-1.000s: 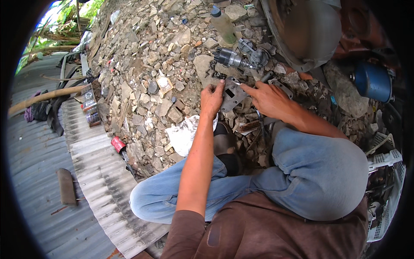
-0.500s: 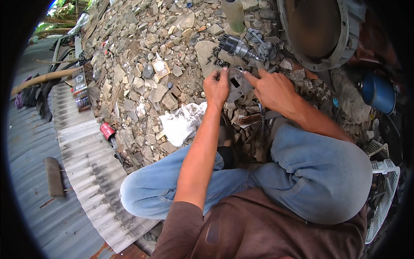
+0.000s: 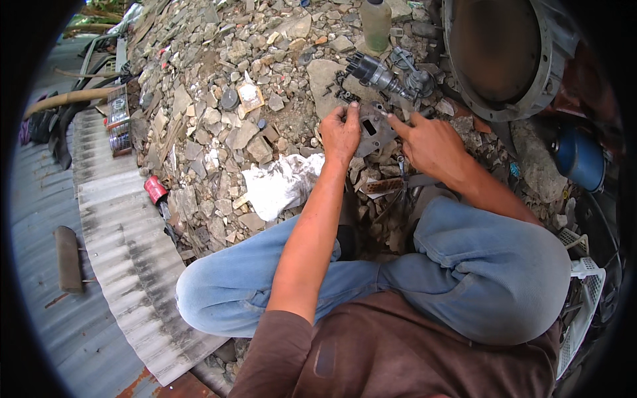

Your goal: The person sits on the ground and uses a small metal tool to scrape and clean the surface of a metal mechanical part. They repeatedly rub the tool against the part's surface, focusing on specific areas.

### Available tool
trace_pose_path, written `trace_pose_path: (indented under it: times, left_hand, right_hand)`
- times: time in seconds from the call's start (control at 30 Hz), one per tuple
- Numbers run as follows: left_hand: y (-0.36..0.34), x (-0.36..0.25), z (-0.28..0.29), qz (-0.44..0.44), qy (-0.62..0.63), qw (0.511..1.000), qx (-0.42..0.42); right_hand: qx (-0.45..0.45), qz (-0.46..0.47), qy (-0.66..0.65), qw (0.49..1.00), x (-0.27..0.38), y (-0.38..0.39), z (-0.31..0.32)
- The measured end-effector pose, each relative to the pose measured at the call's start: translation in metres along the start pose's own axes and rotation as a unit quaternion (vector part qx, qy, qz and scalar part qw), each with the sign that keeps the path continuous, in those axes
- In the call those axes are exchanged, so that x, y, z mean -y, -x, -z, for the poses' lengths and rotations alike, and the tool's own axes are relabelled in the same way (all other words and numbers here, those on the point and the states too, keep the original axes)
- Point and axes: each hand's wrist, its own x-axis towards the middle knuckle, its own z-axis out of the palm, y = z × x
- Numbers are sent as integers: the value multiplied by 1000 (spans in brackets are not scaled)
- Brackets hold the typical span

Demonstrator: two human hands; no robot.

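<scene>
A flat grey metal plate (image 3: 377, 132) with a rectangular slot and small holes is held low over the rubble in front of me. My left hand (image 3: 341, 134) grips its left edge, thumb up along the side. At its upper right edge is my right hand (image 3: 432, 147), index finger reaching to the plate and the other fingers bent; a small pale bit shows at the fingertip, too small to name. Just beyond lie a dark cylindrical part with prongs like a distributor (image 3: 378, 73), a grey metal casting (image 3: 417, 78) and several small dark screws (image 3: 344, 93) on a flat stone.
A large round metal housing (image 3: 545, 79) stands at the far right, near a blue canister (image 3: 578, 158). A cloudy bottle (image 3: 375, 26) is at the back. A white cloth (image 3: 282, 186) lies left of my forearm. Corrugated sheets (image 3: 126, 245) border the left; a white plastic basket (image 3: 587, 292) sits right.
The view has shifted slightly, so the hands and plate appear a little farther right. Both hands stay at the plate's edges, with only small finger movement.
</scene>
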Motion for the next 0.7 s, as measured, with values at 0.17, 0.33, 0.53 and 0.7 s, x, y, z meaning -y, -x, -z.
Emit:
trace_pose_path:
  times: [0.17,0.33,0.53,0.7]
  left_hand:
    - [-2,2,5,51,-2,998,37]
    - [-2,2,0,25,2,1000,16]
    - [5,-4,3,26,-16,999,13]
    - [3,3,-3,-2,27,1000,-15]
  right_hand:
    - [-2,-10,-5,1000,3,-6,1]
    - [6,-4,-4,1000,2,-12,-3]
    - [-3,-9,-5,1000,3,-8,-3]
    - [-18,-21,-20,999,1,-21,-6]
